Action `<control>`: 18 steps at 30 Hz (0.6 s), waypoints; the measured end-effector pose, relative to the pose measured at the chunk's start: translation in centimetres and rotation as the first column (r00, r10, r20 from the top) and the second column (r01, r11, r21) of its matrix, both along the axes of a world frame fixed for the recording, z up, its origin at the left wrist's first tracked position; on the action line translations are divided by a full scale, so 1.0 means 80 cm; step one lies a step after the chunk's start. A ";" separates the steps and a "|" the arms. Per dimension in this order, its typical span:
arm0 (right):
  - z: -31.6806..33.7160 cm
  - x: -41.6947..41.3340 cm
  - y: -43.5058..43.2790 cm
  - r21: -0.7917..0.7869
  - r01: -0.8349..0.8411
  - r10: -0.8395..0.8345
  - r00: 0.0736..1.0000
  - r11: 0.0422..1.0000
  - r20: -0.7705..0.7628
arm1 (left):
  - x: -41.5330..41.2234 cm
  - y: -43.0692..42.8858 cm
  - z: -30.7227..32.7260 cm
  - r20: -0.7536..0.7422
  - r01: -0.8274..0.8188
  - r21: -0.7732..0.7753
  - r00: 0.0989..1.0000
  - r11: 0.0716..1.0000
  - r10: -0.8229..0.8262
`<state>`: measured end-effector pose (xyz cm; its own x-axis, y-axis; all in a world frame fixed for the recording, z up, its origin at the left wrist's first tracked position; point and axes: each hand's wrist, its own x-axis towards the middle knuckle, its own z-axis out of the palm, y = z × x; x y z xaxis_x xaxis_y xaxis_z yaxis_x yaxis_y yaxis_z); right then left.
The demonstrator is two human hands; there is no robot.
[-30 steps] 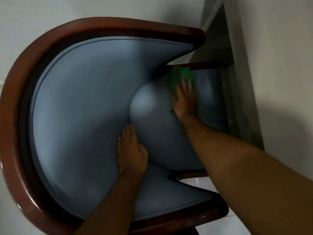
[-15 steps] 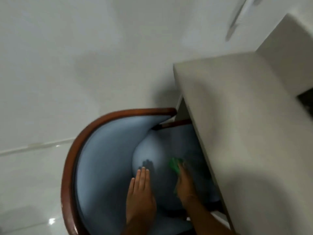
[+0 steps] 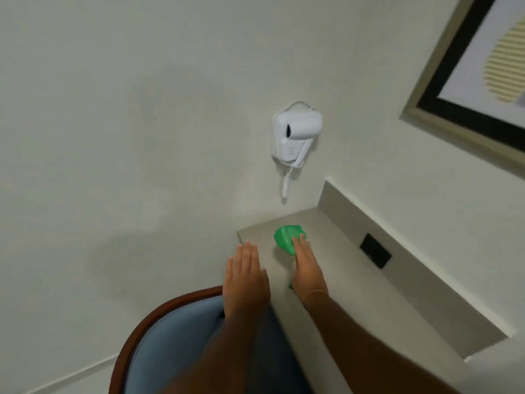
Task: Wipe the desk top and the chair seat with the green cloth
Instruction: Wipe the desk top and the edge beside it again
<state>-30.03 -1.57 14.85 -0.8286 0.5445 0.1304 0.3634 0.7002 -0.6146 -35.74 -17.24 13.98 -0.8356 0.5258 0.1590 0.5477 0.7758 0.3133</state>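
The green cloth [image 3: 287,238] lies bunched on the beige desk top [image 3: 355,282], near its far left corner. My right hand [image 3: 306,268] presses flat on the cloth's near part, fingers together; a bit of cloth shows under the wrist. My left hand [image 3: 245,277] rests flat with fingers extended at the desk's left edge, holding nothing. The chair [image 3: 159,345], blue padding in a dark wood frame, stands below the desk at the lower left; my forearms hide most of its seat.
A white wall-mounted hair dryer [image 3: 295,135] with a coiled cord hangs above the desk's far corner. A black socket plate [image 3: 375,254] sits in the desk's raised back ledge. A framed picture [image 3: 483,66] hangs at the upper right.
Both hands have left the chair seat and come up onto the desk top, the right one bringing the green cloth. The view has tilted up from the chair to the wall.
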 end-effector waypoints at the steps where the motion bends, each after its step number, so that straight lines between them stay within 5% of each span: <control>1: 0.017 0.002 0.009 0.014 0.008 -0.008 1.000 1.000 -0.026 | 0.001 0.011 0.015 -0.013 -0.003 -0.001 1.000 1.000 0.003; 8: 0.048 0.075 0.075 0.079 -0.018 0.026 0.995 0.997 -0.100 | 0.072 0.083 0.041 -0.039 0.057 -0.038 0.998 0.998 -0.058; 18: -0.029 0.276 0.172 -0.009 0.049 -0.048 0.998 0.999 0.035 | 0.244 0.202 -0.034 0.036 0.173 -0.074 0.985 0.982 -0.171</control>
